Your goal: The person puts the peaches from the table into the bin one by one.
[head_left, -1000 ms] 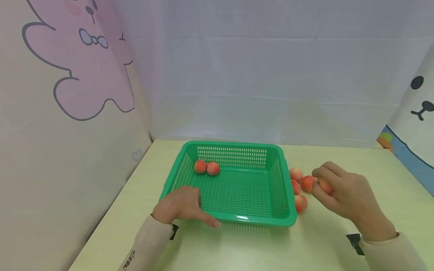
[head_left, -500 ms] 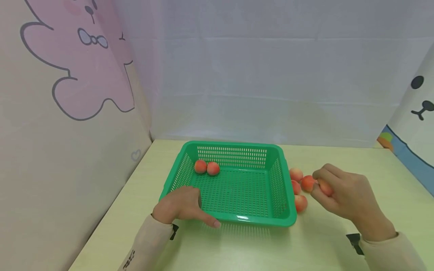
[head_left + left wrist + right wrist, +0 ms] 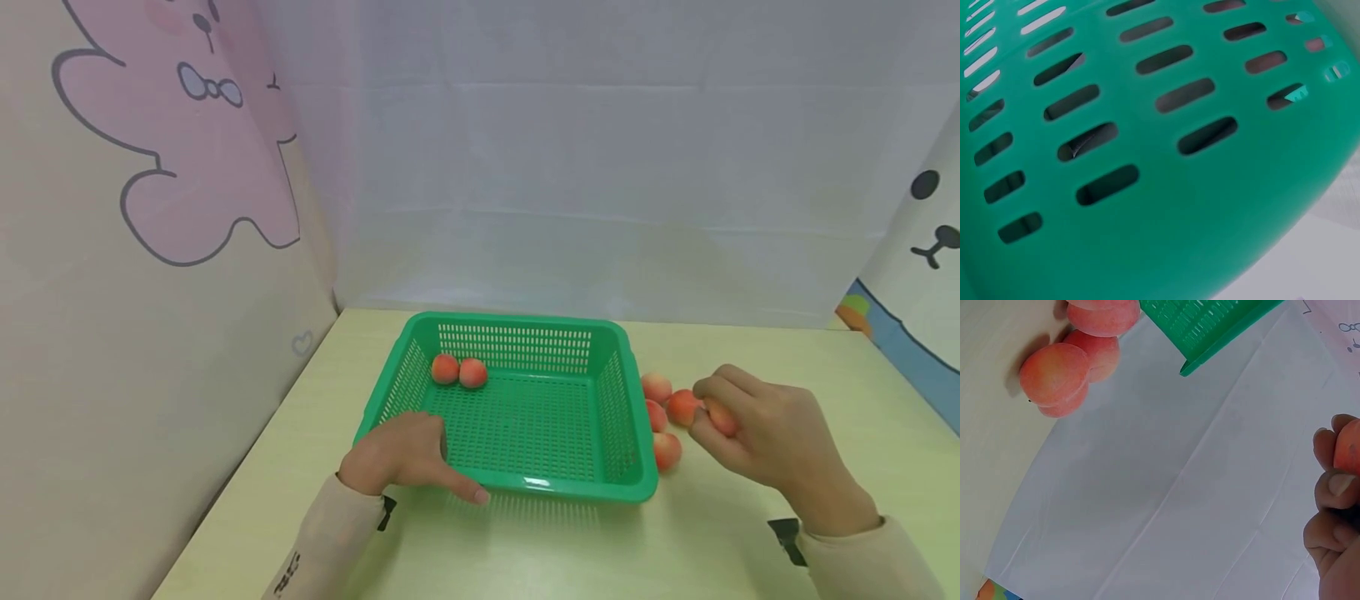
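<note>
A green plastic basket point(image 3: 525, 483) stands on the table in the head view, with two red-orange peaches point(image 3: 445, 369) in its far left corner. At its near left corner my left hand point(image 3: 401, 454) grips the rim, thumb stretched along the front edge, other fingertips hidden inside. The slotted basket wall point(image 3: 1166, 206) fills the left wrist view. To the right of the basket, my right hand point(image 3: 772, 425) holds a peach point(image 3: 722, 415) between fingers and thumb. That peach point(image 3: 1350, 447) shows at the right edge of the right wrist view, partly covered by curled fingers point(image 3: 1335, 487).
Several more peaches point(image 3: 667, 452) lie on the pale wooden table point(image 3: 510, 558) against the basket's right side, one point(image 3: 684, 407) right beside the right hand. A white curtain point(image 3: 562, 183) closes off the back, and a printed cloth point(image 3: 195, 350) hangs at the left.
Hardly anything differs. The right hand, with its peach, sits very slightly lower than a second ago, and the left hand keeps its grip on the basket.
</note>
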Motion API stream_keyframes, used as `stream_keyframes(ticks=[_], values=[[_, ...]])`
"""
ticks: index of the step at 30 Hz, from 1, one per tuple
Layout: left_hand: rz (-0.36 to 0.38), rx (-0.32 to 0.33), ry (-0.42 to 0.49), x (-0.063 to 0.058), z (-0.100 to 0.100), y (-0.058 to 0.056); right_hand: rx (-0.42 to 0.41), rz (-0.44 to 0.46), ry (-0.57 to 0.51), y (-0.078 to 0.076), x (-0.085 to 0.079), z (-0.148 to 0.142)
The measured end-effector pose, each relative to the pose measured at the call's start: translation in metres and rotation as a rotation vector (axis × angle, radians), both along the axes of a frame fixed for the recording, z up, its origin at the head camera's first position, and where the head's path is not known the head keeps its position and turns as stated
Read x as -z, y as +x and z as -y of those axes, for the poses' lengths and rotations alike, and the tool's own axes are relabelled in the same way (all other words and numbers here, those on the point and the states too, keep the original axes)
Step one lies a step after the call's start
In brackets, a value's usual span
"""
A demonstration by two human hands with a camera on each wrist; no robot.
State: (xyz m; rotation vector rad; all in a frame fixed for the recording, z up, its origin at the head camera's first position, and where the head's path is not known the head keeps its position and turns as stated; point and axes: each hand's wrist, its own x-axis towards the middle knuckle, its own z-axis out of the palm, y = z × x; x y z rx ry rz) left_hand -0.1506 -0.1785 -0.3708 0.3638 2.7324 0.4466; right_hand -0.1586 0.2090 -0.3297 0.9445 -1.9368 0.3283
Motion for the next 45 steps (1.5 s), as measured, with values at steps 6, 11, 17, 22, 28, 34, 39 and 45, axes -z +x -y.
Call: stream_keyframes(ticks=[6,11,17,22,28,34,39,45], values=[[0.001,-0.011,-0.002,-0.001,0.0,0.001,-0.008,-0.008,-0.006,0.0,-0.001,0.001],[0.001,-0.014,-0.003,-0.001,-0.001,0.001,-0.013,-0.018,-0.008,-0.001,0.0,0.001],[-0.001,-0.004,-0.005,-0.001,-0.001,0.001,-0.01,-0.003,-0.003,0.0,-0.001,0.002],[-0.008,-0.006,-0.007,-0.001,-0.001,0.001,-0.009,0.005,0.007,0.005,-0.005,0.006],[-0.013,-0.006,0.0,-0.002,-0.001,0.001,-0.029,-0.014,0.001,0.011,-0.01,0.014],[-0.01,-0.008,0.002,-0.002,-0.001,0.002,-0.074,0.002,0.005,0.012,-0.006,0.023],[-0.004,-0.012,0.0,-0.002,-0.001,0.001,-0.088,0.021,0.015,0.013,-0.001,0.027],[0.003,-0.012,0.002,-0.001,-0.001,0.001,-0.096,0.023,0.025,0.012,0.002,0.03]])
